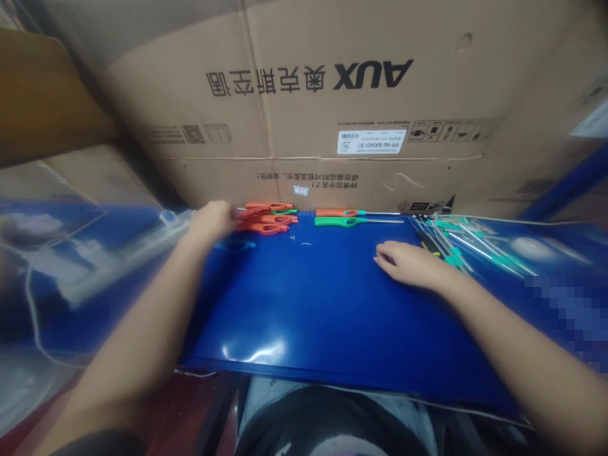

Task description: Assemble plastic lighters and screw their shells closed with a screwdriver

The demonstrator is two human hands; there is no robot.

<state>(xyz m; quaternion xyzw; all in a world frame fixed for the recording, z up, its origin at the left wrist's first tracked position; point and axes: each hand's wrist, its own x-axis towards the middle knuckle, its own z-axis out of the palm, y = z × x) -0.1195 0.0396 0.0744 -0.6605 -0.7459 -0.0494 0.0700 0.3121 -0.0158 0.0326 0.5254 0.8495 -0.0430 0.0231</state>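
My left hand (pixel 216 218) reaches to the back left of the blue table, its fingers closed on a red lighter handle (pixel 251 216); motion blurs them both. Beside it lie several orange lighter handles (pixel 273 227) and part of a green one. My right hand (pixel 403 263) rests over the table to the right, fingers curled in, with nothing visible in them. Between the hands, against the cardboard, lie two long-nosed lighters with metal tubes: an orange one (pixel 331 213) above a green one (pixel 335 221).
Metal tubes with teal ends (pixel 456 253) are heaped right of my right hand. A white power strip (pixel 118 266) with a cable stretches along the left. A large cardboard sheet (pixel 294 38) with upside-down print stands behind the blue tabletop (pixel 304 304).
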